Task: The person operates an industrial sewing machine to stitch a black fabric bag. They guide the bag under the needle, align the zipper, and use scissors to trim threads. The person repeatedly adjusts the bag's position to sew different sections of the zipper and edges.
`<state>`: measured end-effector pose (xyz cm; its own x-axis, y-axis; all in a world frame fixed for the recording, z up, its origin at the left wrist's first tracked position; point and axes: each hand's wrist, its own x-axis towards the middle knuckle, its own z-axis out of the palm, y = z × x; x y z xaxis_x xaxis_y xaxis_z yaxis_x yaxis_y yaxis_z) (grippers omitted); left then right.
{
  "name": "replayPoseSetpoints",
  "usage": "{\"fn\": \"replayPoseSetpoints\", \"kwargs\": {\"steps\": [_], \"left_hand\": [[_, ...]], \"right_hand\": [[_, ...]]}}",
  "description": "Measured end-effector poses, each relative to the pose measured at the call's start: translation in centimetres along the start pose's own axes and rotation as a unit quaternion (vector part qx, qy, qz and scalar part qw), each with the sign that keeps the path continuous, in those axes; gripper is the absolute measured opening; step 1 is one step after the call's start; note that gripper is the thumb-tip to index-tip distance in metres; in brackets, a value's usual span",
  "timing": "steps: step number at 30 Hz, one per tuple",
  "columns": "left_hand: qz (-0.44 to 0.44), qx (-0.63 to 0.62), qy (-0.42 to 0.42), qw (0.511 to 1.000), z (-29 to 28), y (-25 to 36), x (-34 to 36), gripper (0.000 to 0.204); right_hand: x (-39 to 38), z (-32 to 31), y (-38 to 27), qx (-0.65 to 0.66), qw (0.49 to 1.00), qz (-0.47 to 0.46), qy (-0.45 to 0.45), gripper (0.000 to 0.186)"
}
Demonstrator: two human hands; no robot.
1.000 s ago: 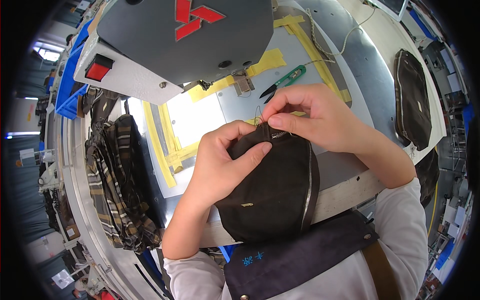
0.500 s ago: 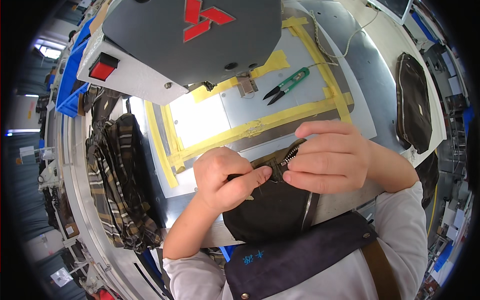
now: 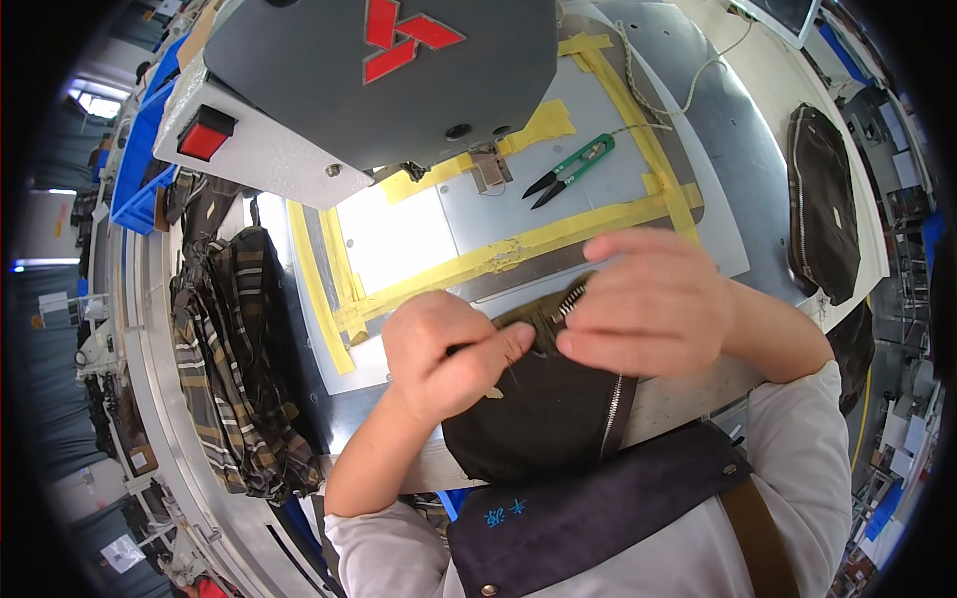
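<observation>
A dark brown fabric pouch (image 3: 528, 424) hangs over the near edge of the work table, close to my body. My left hand (image 3: 444, 354) is closed on its upper edge, the thumb pressed against the folded cloth. My right hand (image 3: 648, 304), slightly blurred, is closed at the same edge, its fingertips at the end of a metal zipper (image 3: 571, 299). What lies under those fingertips is partly hidden. Another stretch of zipper teeth (image 3: 612, 414) runs down the pouch's right side.
A grey sewing machine head (image 3: 399, 90) with a red switch (image 3: 205, 134) overhangs the taped plate. Green thread snips (image 3: 568, 171) on a cord lie beyond my hands. Plaid cloth pieces (image 3: 234, 369) are piled left, near a blue bin (image 3: 145, 204). Another zippered pouch (image 3: 825, 204) lies right.
My right hand has shifted slightly left and now looks blurred. The left hand and the pouch's upper edge have moved a little left and up.
</observation>
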<state>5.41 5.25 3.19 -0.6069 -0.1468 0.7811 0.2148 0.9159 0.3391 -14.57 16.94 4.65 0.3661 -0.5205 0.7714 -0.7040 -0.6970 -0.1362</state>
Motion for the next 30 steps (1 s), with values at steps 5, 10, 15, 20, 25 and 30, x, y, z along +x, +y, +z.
{"fn": "replayPoseSetpoints", "kwargs": {"steps": [5, 10, 15, 20, 25, 30], "left_hand": [[-0.255, 0.015, 0.138, 0.957, -1.2, -0.6, -0.9, 0.028], [-0.270, 0.148, 0.092, 0.947, -4.5, -0.5, -0.9, 0.032], [-0.198, 0.048, -0.220, 0.954, -2.0, 0.5, 1.5, 0.069], [-0.236, 0.038, -0.305, 0.922, 1.0, -0.1, -0.4, 0.070], [-0.263, 0.014, -0.299, 0.917, 1.3, -0.1, -0.4, 0.028], [-0.372, -0.048, -0.118, 0.919, 0.0, -1.3, -0.1, 0.009]], "right_hand": [[0.1, 2.8, -1.9, 0.328, 0.784, 0.526, 0.045, 0.026], [-2.0, 2.0, -0.7, 0.259, 0.810, 0.503, -0.150, 0.024], [2.1, 2.7, 1.3, 0.230, 0.841, 0.418, -0.255, 0.023], [-3.0, 1.4, 7.4, -0.114, 0.954, 0.233, -0.149, 0.022], [-4.7, -1.8, 6.5, -0.110, 0.881, 0.414, -0.201, 0.023], [-5.9, -2.7, 5.6, 0.154, 0.804, 0.570, -0.069, 0.029]]}}
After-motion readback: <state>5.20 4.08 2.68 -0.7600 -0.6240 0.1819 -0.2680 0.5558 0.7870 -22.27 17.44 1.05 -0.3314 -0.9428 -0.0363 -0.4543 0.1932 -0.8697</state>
